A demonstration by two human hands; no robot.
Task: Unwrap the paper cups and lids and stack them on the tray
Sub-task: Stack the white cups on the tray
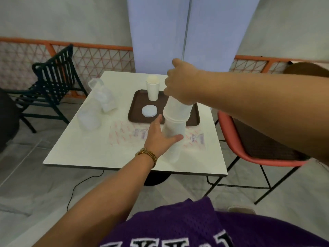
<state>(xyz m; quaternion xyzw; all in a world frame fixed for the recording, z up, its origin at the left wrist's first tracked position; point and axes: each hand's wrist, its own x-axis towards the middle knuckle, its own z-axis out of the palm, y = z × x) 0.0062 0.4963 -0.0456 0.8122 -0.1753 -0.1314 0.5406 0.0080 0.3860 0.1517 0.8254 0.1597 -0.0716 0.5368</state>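
the table [89, 150] is white. the tray [137, 107] on it is dark brown. the paper cups [175, 122] and the lids [149, 110] are white. the flat wrapper [124, 136] has a pale red and purple print. one chair [258, 150] is coral red, the other chair [51, 75] is dark green. the shirt [178, 225] is purple mesh with white letters. the watch [147, 155] is gold.
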